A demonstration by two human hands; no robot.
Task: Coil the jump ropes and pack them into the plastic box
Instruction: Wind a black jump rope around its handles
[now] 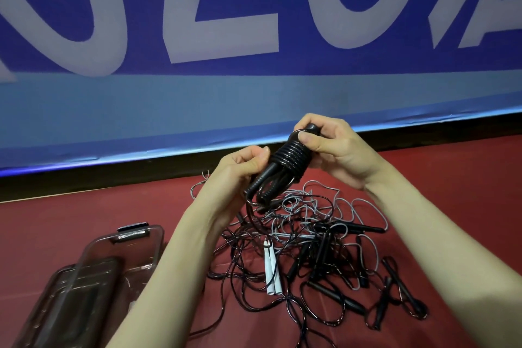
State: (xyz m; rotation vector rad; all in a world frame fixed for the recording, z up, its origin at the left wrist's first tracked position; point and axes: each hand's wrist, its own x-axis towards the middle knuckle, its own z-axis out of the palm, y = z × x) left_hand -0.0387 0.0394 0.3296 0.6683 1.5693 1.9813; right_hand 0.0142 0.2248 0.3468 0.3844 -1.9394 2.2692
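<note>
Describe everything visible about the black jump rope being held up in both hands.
The black jump rope is held tilted above the tangled pile. Its two slim black handles lie side by side, with glossy black cord wound in tight turns around their middle. The right hand pinches the upper handle end, thumb just above the coil; the left hand grips the lower side. Loose cord trails from the bottom down into the pile.

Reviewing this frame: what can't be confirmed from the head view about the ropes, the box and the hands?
- Plastic box: interior hidden by its tinted walls, the lid and the left forearm.
- Pile of ropes: rope count unclear; cords overlap in a tangle.
- Black rope in both hands: where its cord ends is hidden under the left hand and right hand.
- Banner: lettering cut off by frame edges.
</note>
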